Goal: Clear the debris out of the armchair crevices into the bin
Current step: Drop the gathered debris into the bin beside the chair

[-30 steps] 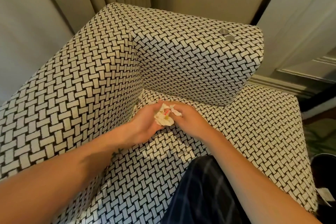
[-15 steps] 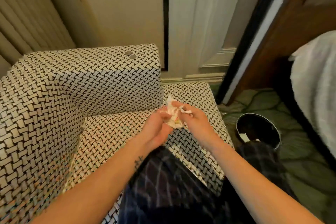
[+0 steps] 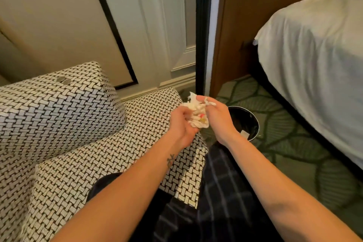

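Progress: debris (image 3: pixel 197 112) is out of the armchair (image 3: pixel 78 124) and bunched into a pale wad with red and yellow bits, but it is not yet in the bin (image 3: pixel 257 127). By my reading, dropping this handful is the step left. Whether the crevices hold more cannot be told from here.
Left hand (image 3: pixel 180 124): fingers curled round the wad's lower left side, gripping it.
Right hand (image 3: pixel 220 122): fingers curled on the wad's right side and top, a twist of it poking out between them.
Debris place: between both hands, just left of the bin and above it, not over the opening.
Bin: black, round and open-topped, on the carpet (image 3: pixel 275 143). The right hand hides its left edge.
Bin contents: one pale scrap (image 3: pixel 244 134) by the near rim. The rest is dark and unreadable.
Armchair: left of the bin. Two small grey discs (image 3: pixel 62 80) sit on its arm top; I cannot tell whether they count as debris.
Bed (image 3: pixel 314 55): right of the bin, across a strip of carpet.
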Demonstrator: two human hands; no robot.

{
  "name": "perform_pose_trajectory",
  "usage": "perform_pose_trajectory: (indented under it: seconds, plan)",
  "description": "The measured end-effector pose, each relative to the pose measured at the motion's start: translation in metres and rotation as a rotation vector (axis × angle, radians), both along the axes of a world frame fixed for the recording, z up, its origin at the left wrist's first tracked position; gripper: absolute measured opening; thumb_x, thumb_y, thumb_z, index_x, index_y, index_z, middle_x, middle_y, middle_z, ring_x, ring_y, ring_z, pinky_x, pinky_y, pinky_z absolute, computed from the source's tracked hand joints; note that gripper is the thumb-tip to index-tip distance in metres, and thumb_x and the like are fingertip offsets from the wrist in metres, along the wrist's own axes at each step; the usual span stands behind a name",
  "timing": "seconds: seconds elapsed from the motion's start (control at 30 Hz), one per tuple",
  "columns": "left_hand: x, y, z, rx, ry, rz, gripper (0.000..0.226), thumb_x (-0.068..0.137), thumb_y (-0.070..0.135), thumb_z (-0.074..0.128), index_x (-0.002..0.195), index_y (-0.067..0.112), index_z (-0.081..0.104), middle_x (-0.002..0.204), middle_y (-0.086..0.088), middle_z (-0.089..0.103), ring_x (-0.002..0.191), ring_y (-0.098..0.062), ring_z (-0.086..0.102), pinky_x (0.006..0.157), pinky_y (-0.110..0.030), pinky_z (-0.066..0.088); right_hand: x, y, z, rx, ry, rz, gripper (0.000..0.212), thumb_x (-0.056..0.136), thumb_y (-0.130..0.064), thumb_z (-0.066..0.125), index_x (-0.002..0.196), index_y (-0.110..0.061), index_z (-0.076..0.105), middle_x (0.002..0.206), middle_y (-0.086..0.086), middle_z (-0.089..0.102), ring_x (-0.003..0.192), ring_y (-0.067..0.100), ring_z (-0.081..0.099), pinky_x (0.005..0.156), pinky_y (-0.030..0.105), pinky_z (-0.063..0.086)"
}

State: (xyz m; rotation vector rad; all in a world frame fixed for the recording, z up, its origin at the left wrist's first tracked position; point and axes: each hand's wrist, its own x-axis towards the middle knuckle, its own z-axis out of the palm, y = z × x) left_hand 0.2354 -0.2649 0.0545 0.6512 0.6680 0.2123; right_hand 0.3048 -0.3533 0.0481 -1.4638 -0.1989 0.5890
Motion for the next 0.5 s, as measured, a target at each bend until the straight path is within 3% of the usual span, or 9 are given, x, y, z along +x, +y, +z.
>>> perform_pose_trajectory:
  seconds: [0.07, 0.13, 0.2, 0.27, 0.33, 0.43, 0.5]
  plan:
    - [0.025, -0.011, -0.007, -0.024, -0.016, -0.008, 0.036, 0.093, 0.014, 0.041, 0.121, 0.000, 0.059, 0.117, -0.021, 0.066, 0.110, -0.033, 0.062, 0.098, -0.048, 0.052, 0.018, -0.015, -0.005, 0.006, 0.015, -0.048, 0.037, 0.097, -0.004, 0.047, 0.115, -0.018, 0.075, 0.105, 0.003, 0.077, 0.090, 0.012, 0.075, 0.076, 0.027, 0.061]
    - [0.050, -0.024, -0.016, -0.033, 0.000, -0.034, 0.036, 0.098, 0.020, 0.039, 0.118, 0.002, 0.062, 0.113, -0.019, 0.069, 0.106, -0.032, 0.065, 0.091, -0.045, 0.053, 0.038, -0.030, -0.016, -0.017, 0.001, -0.085, 0.042, 0.095, -0.001, 0.043, 0.115, -0.019, 0.075, 0.106, 0.000, 0.076, 0.090, 0.008, 0.074, 0.077, 0.025, 0.060]
    - [0.074, -0.035, -0.028, -0.017, 0.033, -0.054, 0.038, 0.102, 0.020, 0.037, 0.124, 0.001, 0.063, 0.121, -0.019, 0.069, 0.114, -0.033, 0.065, 0.099, -0.045, 0.052, 0.057, -0.041, -0.029, -0.069, -0.035, -0.094, 0.048, 0.093, 0.002, 0.040, 0.116, -0.021, 0.075, 0.110, -0.002, 0.075, 0.094, 0.007, 0.072, 0.082, 0.028, 0.060]
    - [0.100, -0.044, -0.047, 0.019, 0.090, -0.087, 0.042, 0.103, 0.015, 0.036, 0.136, 0.000, 0.057, 0.134, -0.021, 0.065, 0.125, -0.034, 0.061, 0.102, -0.044, 0.050, 0.077, -0.051, -0.044, -0.097, -0.041, -0.111, 0.049, 0.093, 0.004, 0.040, 0.119, -0.020, 0.073, 0.110, -0.006, 0.073, 0.094, 0.000, 0.070, 0.079, 0.023, 0.059]
    - [0.123, -0.050, -0.065, 0.072, 0.141, -0.124, 0.043, 0.100, 0.008, 0.037, 0.139, 0.000, 0.055, 0.132, -0.019, 0.066, 0.117, -0.032, 0.065, 0.092, -0.039, 0.054, 0.095, -0.058, -0.058, -0.097, -0.016, -0.119, 0.048, 0.094, 0.006, 0.042, 0.123, -0.019, 0.071, 0.109, -0.011, 0.071, 0.093, -0.004, 0.068, 0.075, 0.017, 0.056]
    - [0.151, -0.057, -0.092, 0.153, 0.196, -0.197, 0.044, 0.097, 0.001, 0.037, 0.134, 0.005, 0.059, 0.123, -0.015, 0.070, 0.098, -0.023, 0.070, 0.079, -0.032, 0.058, 0.123, -0.065, -0.087, -0.096, 0.041, -0.156, 0.051, 0.090, 0.009, 0.046, 0.125, -0.018, 0.071, 0.116, -0.007, 0.071, 0.104, 0.006, 0.069, 0.082, 0.023, 0.059]
    - [0.167, -0.058, -0.110, 0.185, 0.209, -0.263, 0.045, 0.095, -0.001, 0.038, 0.135, 0.005, 0.059, 0.125, -0.016, 0.070, 0.098, -0.021, 0.070, 0.081, -0.030, 0.059, 0.141, -0.070, -0.109, -0.106, 0.059, -0.195, 0.051, 0.087, 0.013, 0.048, 0.124, -0.015, 0.071, 0.117, -0.003, 0.072, 0.102, 0.006, 0.070, 0.083, 0.024, 0.059]
